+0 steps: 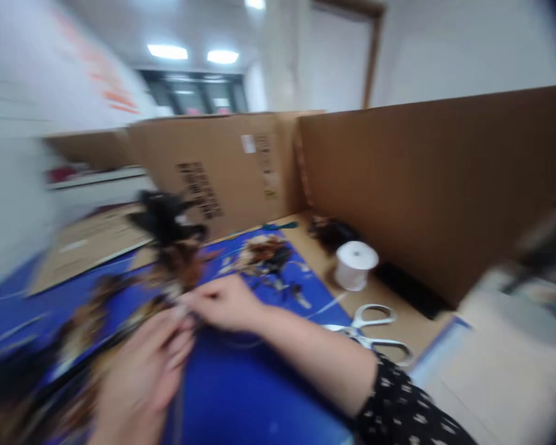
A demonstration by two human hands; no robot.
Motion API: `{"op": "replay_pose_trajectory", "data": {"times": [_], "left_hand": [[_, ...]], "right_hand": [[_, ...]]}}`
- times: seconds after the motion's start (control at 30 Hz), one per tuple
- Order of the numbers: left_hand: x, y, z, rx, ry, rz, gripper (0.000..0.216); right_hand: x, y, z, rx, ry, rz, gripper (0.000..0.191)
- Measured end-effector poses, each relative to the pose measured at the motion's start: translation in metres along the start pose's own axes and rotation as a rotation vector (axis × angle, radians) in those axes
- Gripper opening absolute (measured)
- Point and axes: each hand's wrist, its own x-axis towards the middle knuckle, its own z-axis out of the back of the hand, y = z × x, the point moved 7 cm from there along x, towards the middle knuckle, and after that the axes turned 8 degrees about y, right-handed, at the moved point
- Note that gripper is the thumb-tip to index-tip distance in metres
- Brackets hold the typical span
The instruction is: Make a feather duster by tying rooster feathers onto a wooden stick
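A bunch of black and brown feathers (169, 232) stands up from between my two hands, pale at its base and blurred. My left hand (139, 364) is closed round the lower end of the bunch. Against it, my right hand (225, 303) pinches at the same pale base, and whether a thread runs between those fingers I cannot make out. To the left lie more brown and black feathers (86, 337), smeared by motion. Loose feathers (264, 253) are heaped on the blue mat (254, 389) beyond my right hand.
White-handled scissors (364, 327) lie right of my right forearm, near a white spool (356, 266). Tall cardboard panels (412, 185) stand along the back and right. A flat cardboard piece (92, 244) rests at the back left. A dark item (331, 233) lies by the right panel.
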Motion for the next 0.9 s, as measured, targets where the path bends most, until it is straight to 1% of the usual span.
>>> {"op": "replay_pose_trajectory", "data": {"times": [0.03,0.1,0.17,0.27,0.4,0.53,0.67,0.77,0.9], "left_hand": [[-0.002,-0.006,0.005,0.066,0.027,-0.046,0.034],[0.006,-0.012,0.010,0.153,0.066,-0.147,0.039],[0.017,-0.014,0.020,0.170,0.030,-0.229,0.039],[0.026,-0.014,0.027,0.176,-0.004,-0.274,0.036],[0.024,-0.010,0.026,0.171,-0.029,-0.314,0.035],[0.025,-0.007,0.027,0.160,-0.065,-0.328,0.033],[0.025,-0.006,0.027,0.092,-0.053,-0.327,0.032],[0.024,-0.005,0.031,0.049,-0.055,-0.313,0.032],[0.024,-0.004,0.035,0.042,-0.071,-0.311,0.034]], "right_hand": [[0.000,0.000,-0.002,0.017,-0.003,0.023,0.032],[0.004,-0.006,-0.002,0.057,-0.032,0.037,0.037],[0.011,-0.017,-0.004,0.130,-0.060,-0.001,0.037],[0.013,-0.024,-0.007,0.256,-0.111,-0.028,0.034],[0.008,-0.026,-0.013,0.389,-0.091,-0.096,0.035],[0.009,-0.025,-0.012,0.444,-0.048,-0.121,0.038],[0.011,-0.025,-0.014,0.471,-0.030,-0.132,0.039],[0.010,-0.028,-0.019,0.487,-0.039,-0.152,0.040],[0.008,-0.032,-0.023,0.497,-0.090,-0.157,0.039]]}}
